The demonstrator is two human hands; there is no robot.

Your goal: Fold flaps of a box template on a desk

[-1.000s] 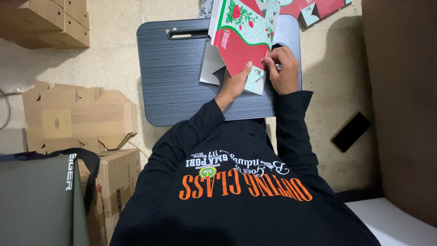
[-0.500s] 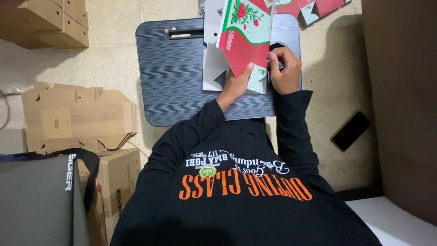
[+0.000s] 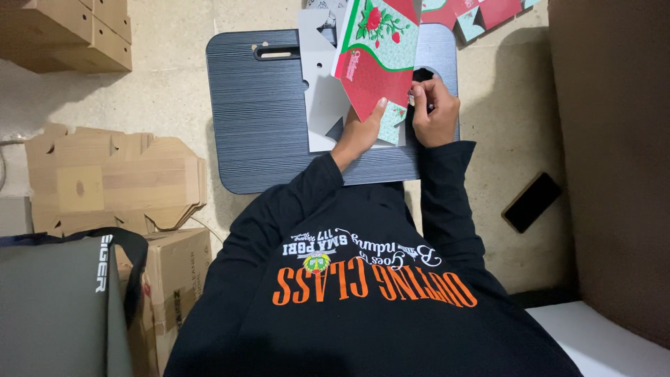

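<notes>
Dark lap table (image 3: 265,119); printed carton blank (image 3: 377,63) on it

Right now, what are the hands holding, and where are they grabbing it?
Both hands hold a red and green flowered cardboard box blank. The left hand presses its lower edge; the right hand pinches its lower right corner.

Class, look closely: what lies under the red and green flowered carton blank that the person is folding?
Under the carton blank a grey die-cut card sheet shows, lying on the dark ribbed board. Whatever lies beneath the blank's middle is hidden.
</notes>
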